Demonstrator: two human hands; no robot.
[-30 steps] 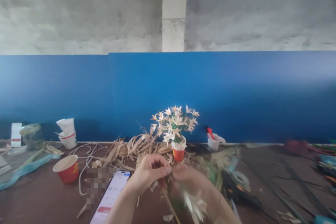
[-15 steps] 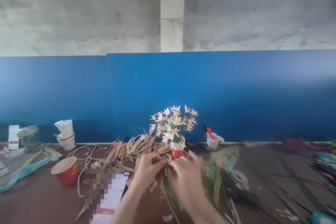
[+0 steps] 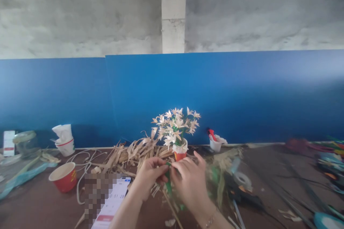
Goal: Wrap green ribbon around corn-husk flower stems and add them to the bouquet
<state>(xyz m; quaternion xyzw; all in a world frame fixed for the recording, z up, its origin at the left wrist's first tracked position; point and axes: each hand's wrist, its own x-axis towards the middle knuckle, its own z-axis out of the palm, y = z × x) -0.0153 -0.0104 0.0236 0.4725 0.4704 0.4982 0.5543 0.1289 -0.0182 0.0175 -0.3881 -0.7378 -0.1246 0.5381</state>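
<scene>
My left hand point(image 3: 152, 177) is closed, its thumb and fingers pinched at the tip of a thin green strip point(image 3: 168, 182). Close against it, my right hand point(image 3: 189, 182) also pinches the strip, with its index finger raised. The strip hangs down between the two hands; its lower part is blurred. Just beyond the fingertips stands a bunch of pale star-shaped flowers point(image 3: 176, 125) with green stems, set in a red and white paper cup point(image 3: 180, 154).
Dry corn husks point(image 3: 142, 152) lie heaped behind my left hand. A phone point(image 3: 114, 200), a red paper cup point(image 3: 63, 177) and a white cable point(image 3: 87, 164) are to the left. On the right lie a black glue gun point(image 3: 243, 193), a tape roll point(image 3: 242, 180) and a white cup point(image 3: 215, 144).
The view has shifted slightly, so things on the table sit a little further left. More of the green strip now shows between my fingertips. Both hands stay close together.
</scene>
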